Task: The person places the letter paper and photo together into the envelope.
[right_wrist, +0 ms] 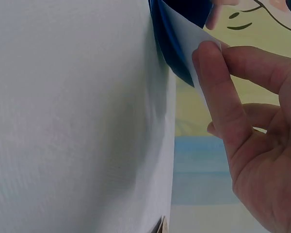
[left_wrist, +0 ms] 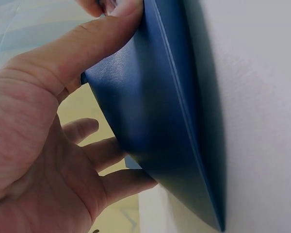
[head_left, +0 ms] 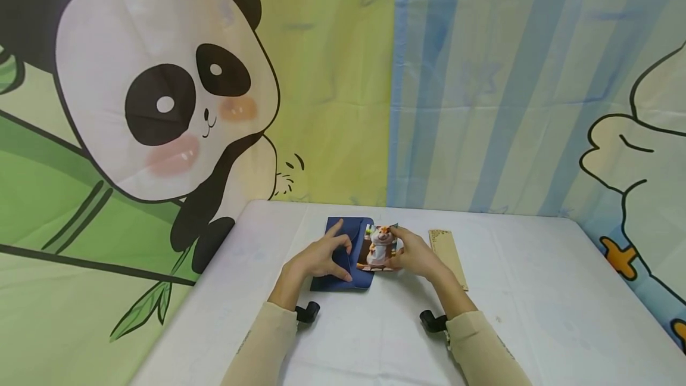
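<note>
A navy blue envelope (head_left: 333,284) lies on the white table, its right side bulging up and apart. My left hand (head_left: 320,257) grips it, with the thumb on the near face in the left wrist view and other fingers (left_wrist: 128,180) at the far edge. Between thumb and fingers, my right hand (head_left: 419,254) pinches a picture card (head_left: 379,250) showing a cartoon hamster in a white apron. The card's white back (right_wrist: 191,36) shows in the right wrist view, its left end at the envelope's opening. How far the card reaches inside is hidden.
A long tan paper strip (head_left: 449,258) with a dark ornamental pattern at its far end lies right of my right hand. Behind the white table (head_left: 536,314) hangs a cloth backdrop with a panda (head_left: 161,28) and blue stripes. Black wrist mounts (head_left: 308,313) sit by the sleeves.
</note>
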A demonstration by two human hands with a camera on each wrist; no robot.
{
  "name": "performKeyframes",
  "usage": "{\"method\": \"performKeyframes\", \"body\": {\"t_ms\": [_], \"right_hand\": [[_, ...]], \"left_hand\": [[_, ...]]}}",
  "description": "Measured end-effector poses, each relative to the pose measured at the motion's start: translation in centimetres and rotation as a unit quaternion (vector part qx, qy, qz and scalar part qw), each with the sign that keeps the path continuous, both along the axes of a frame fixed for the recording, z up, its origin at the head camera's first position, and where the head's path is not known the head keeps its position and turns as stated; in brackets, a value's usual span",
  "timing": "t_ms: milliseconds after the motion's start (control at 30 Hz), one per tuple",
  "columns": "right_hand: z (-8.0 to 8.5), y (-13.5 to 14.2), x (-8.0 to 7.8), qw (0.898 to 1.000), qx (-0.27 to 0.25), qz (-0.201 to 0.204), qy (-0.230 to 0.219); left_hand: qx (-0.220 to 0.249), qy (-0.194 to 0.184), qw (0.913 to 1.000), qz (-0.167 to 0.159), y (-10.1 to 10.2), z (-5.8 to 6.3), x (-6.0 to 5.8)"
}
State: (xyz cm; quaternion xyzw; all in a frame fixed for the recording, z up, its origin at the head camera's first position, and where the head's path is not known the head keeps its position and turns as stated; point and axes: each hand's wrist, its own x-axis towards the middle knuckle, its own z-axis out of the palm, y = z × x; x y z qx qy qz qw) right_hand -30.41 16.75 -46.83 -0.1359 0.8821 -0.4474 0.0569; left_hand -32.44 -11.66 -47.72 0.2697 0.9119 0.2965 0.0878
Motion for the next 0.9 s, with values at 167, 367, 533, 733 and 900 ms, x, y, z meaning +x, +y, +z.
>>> {"method": "performKeyframes", "body": {"t_ms": [167,367,533,733,900], "right_hand": [[-0.3,-0.7,0.0,1.0,0.012,-0.007,0.012],[-0.3,-1.5,-0.1,0.999,0.02,-0.011,0.026],[-0.2,-2.3,-0.2,1.0,-0.008,0.012,0.015],[-0.6,-3.1,-0.4,0.998,-0.046,0.044,-0.003],[-1.1,-3.7,-0.7,0.998,-0.048,0.04,0.011]], "left_hand": [[-0.002,0.0,1.0,0.0,-0.1,-0.1,-0.1],[-0.006,0.0,1.0,-0.001,-0.1,-0.1,-0.1],[-0.009,0.003,0.9999,0.002,-0.2,-0.1,-0.1],[-0.009,0.001,1.0,-0.001,-0.2,0.0,0.0],[-0.02,0.002,0.9998,0.003,-0.1,0.0,-0.1]]}}
